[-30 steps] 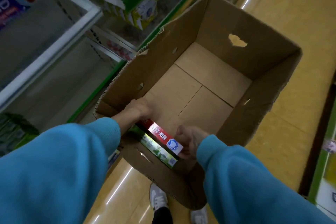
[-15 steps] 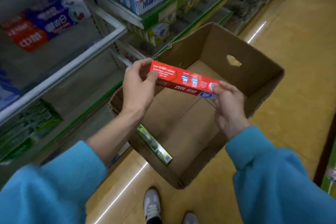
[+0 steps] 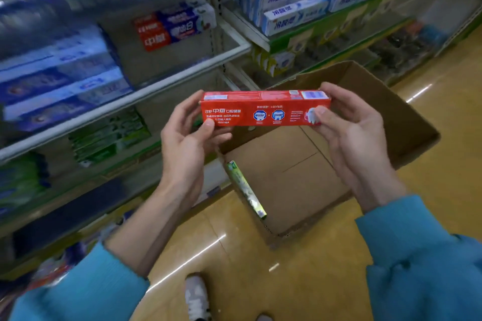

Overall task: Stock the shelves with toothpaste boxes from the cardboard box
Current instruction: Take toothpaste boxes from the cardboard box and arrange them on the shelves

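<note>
My left hand (image 3: 186, 138) and right hand (image 3: 349, 135) pinch ends of red toothpaste box (image 3: 264, 109), held level between them above cardboard box (image 3: 407, 122). Likely light, stiff, crushable; end grip suits.

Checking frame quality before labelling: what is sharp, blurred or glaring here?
Head view: red toothpaste box between left hand and right hand is sharp; shelves at left smear with motion blur; floor carries streaks of glare; wide-angle bending at edges.

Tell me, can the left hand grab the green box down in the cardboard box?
Probably not right away. The left hand holds one end of the red toothpaste box. The green box lies uncovered in the open cardboard box, so that way looks free.
</note>
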A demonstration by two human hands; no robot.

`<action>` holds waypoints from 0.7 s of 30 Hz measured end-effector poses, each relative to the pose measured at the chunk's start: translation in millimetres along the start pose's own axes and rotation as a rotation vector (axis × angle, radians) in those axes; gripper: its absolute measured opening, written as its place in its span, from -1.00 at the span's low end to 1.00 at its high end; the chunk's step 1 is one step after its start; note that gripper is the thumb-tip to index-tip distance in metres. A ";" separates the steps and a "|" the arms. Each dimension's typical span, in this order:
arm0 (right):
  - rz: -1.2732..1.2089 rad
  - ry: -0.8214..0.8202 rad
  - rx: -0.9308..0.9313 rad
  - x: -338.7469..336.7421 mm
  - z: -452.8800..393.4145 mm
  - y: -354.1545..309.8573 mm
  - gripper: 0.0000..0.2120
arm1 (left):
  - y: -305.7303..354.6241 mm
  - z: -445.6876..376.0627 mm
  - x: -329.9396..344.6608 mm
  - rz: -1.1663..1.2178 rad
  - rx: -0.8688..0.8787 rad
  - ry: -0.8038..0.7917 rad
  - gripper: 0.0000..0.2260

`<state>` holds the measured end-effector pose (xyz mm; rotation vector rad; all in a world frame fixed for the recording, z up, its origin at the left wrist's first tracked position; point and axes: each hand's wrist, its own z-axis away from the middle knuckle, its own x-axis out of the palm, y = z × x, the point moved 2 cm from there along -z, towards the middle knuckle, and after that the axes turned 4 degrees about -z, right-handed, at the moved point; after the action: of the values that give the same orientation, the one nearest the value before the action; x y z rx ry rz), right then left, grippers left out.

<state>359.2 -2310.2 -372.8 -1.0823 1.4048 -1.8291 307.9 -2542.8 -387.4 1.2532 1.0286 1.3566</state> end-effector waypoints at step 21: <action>-0.029 -0.554 0.408 306.9 206.8 147.5 -0.54 | 28.2 160.4 -383.0 0.255 0.012 0.404 -0.47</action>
<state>381.4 -2705.8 -414.7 -1.2582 0.6651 -1.5677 457.9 -2930.7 -404.0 1.1733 1.1779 1.8557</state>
